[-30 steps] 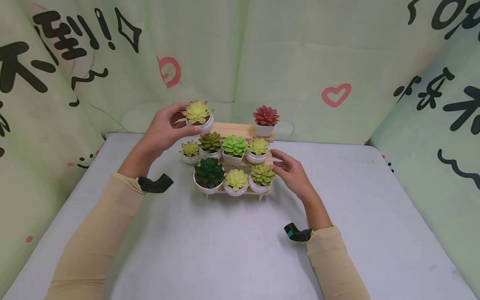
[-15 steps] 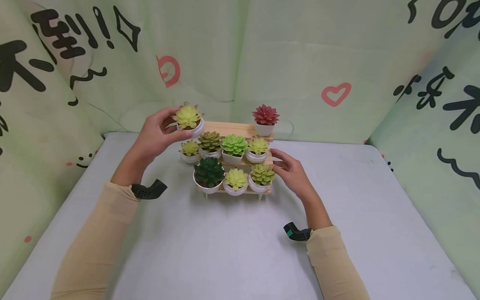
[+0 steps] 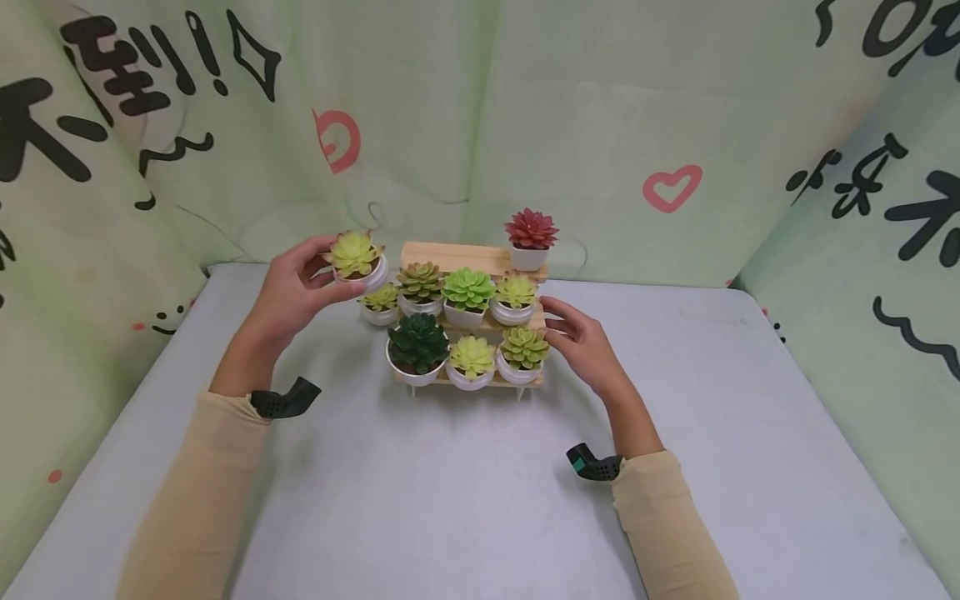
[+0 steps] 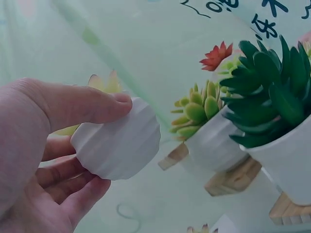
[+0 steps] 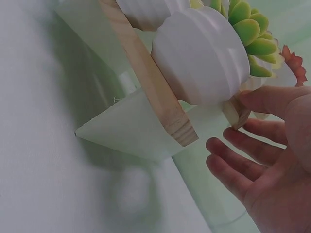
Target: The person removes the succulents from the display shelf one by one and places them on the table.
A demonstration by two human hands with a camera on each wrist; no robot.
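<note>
My left hand holds a yellow-green succulent in a white pot, raised left of the wooden plant stand. In the left wrist view the thumb presses one side of the ribbed pot, with fingers on the other side. My right hand is at the stand's right side. In the right wrist view its thumb and forefinger pinch a shelf end, while the other fingers extend free. A red succulent stands on the top tier. A dark green succulent sits at the lower left.
Several more potted succulents fill the middle and bottom tiers, including a bright green one. A small yellow-green succulent stands just left of the stand, partly behind the held pot. A pale printed curtain encloses the white table.
My left hand has carried the yellow-green succulent leftward and down, away from the top tier. The right hand and the stand have stayed put.
</note>
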